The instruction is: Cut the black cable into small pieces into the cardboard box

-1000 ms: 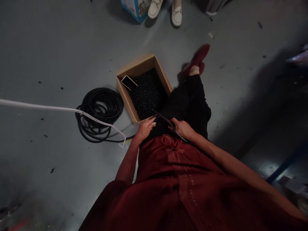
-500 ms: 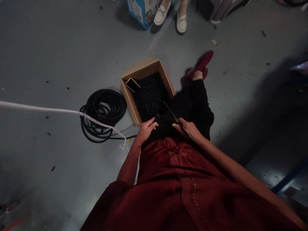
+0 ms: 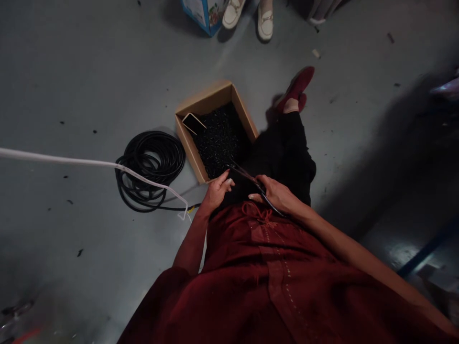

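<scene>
My right hand [image 3: 274,192] is closed around the handles of dark scissors [image 3: 245,174], whose blades point up and left. The blade tips lie close to the fingertips of my left hand [image 3: 216,192]. Fingers pinched together, my left hand grips a black cable [image 3: 179,206] that runs to it from a coil on the floor. The cable end at the fingers is too dark to make out. Just beyond both hands stands an open cardboard box [image 3: 190,149], holding many short black pieces [image 3: 218,138].
The coil of black cable [image 3: 175,160] lies left of the box. A white cord [image 3: 64,159] stretches across from the left, ending near a yellow tie. A small open carton [image 3: 193,123] sits in the box. Another person's white shoes [image 3: 265,24] and a blue box [image 3: 201,16] are ahead.
The scissors have swung left, and their tips have come up to my left fingertips. Their blades now show apart. My left hand keeps its grip on the cable. The view has shifted slightly.
</scene>
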`<control>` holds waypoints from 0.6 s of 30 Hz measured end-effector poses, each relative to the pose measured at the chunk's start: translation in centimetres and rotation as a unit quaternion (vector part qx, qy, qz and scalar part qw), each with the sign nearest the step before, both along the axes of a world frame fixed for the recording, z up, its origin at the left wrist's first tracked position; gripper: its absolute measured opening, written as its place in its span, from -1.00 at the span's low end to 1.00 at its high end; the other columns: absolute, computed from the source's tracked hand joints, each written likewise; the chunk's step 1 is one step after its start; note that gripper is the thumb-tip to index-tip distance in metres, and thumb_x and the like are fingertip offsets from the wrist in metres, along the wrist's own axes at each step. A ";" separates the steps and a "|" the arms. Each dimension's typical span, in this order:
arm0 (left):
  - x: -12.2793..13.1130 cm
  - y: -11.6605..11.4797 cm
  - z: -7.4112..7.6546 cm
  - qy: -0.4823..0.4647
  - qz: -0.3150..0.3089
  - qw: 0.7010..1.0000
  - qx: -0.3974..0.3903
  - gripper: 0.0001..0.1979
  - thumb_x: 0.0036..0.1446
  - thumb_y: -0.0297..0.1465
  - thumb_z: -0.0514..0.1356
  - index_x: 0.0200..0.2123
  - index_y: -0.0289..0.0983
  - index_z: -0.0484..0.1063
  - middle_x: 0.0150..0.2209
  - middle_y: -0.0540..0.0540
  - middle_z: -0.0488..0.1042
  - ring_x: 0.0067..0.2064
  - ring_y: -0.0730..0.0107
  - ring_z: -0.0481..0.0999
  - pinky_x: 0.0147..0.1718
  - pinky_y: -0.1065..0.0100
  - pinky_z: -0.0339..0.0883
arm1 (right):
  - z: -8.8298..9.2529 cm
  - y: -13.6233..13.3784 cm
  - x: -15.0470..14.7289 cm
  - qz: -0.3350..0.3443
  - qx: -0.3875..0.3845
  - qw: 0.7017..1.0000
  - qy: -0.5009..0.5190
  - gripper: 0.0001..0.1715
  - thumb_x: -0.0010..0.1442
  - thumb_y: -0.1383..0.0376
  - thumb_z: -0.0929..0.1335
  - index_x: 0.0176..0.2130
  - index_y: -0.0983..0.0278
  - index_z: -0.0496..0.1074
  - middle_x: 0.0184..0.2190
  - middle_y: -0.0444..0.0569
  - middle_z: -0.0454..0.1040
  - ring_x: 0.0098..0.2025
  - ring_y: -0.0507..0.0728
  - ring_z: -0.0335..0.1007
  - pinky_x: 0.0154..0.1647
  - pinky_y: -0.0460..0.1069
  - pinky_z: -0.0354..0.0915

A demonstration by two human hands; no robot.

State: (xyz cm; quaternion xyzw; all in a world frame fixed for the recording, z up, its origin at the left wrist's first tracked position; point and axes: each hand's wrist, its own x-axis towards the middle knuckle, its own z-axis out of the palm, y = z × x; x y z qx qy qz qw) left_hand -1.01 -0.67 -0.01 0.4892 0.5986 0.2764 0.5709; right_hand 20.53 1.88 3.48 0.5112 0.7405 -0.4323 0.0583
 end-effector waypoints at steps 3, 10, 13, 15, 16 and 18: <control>0.1 0.1 0.2 0.018 -0.010 1.000 -0.002 -0.60 0.18 -0.33 -0.02 0.07 -0.32 0.25 -0.36 -0.02 0.42 -0.44 0.59 0.30 -0.33 0.49 0.24 | 0.1 -0.1 -0.1 0.015 0.010 1.000 -0.011 -0.40 0.08 -0.04 0.27 0.01 0.24 0.19 -0.16 0.08 0.37 -0.17 0.20 0.31 -0.25 -0.01 0.18; 0.1 0.2 0.5 0.055 -0.039 0.998 0.008 -0.63 0.18 -0.35 -0.02 0.02 -0.34 0.30 -0.37 -0.04 0.42 -0.44 0.57 0.30 -0.32 0.48 0.24 | -0.1 0.0 -0.2 0.026 0.021 0.999 -0.025 -0.39 0.08 -0.06 0.27 0.00 0.23 0.18 -0.14 0.08 0.36 -0.15 0.21 0.31 -0.25 -0.01 0.17; 0.2 0.2 0.6 0.071 -0.045 0.996 0.004 -0.62 0.18 -0.35 -0.02 0.04 -0.35 0.28 -0.36 -0.05 0.43 -0.43 0.56 0.31 -0.30 0.46 0.25 | 0.0 0.0 -0.2 0.030 0.022 0.999 -0.023 -0.39 0.08 -0.07 0.26 0.00 0.24 0.18 -0.15 0.09 0.36 -0.16 0.21 0.31 -0.25 -0.01 0.17; 0.2 0.2 0.7 0.081 -0.054 0.995 0.004 -0.62 0.19 -0.35 -0.03 0.04 -0.34 0.28 -0.35 -0.05 0.44 -0.43 0.56 0.32 -0.29 0.45 0.25 | 0.2 0.0 -0.2 0.033 0.021 0.999 -0.022 -0.38 0.08 -0.08 0.25 -0.01 0.25 0.18 -0.15 0.10 0.36 -0.16 0.21 0.31 -0.24 -0.01 0.17; 0.2 0.3 0.8 0.086 -0.061 0.994 0.005 -0.62 0.19 -0.35 -0.04 0.04 -0.34 0.28 -0.34 -0.05 0.45 -0.43 0.55 0.32 -0.28 0.45 0.25 | 0.3 0.0 -0.2 0.034 0.021 0.999 -0.023 -0.38 0.09 -0.08 0.25 0.00 0.25 0.18 -0.15 0.10 0.36 -0.16 0.22 0.31 -0.25 -0.01 0.17; 0.2 0.3 0.9 0.098 -0.073 0.992 0.007 -0.63 0.19 -0.35 -0.05 0.03 -0.34 0.29 -0.33 -0.05 0.46 -0.43 0.55 0.33 -0.26 0.44 0.25 | 0.4 0.0 -0.2 0.035 0.020 0.999 -0.025 -0.38 0.09 -0.09 0.24 0.00 0.25 0.17 -0.16 0.11 0.36 -0.17 0.22 0.31 -0.26 -0.01 0.17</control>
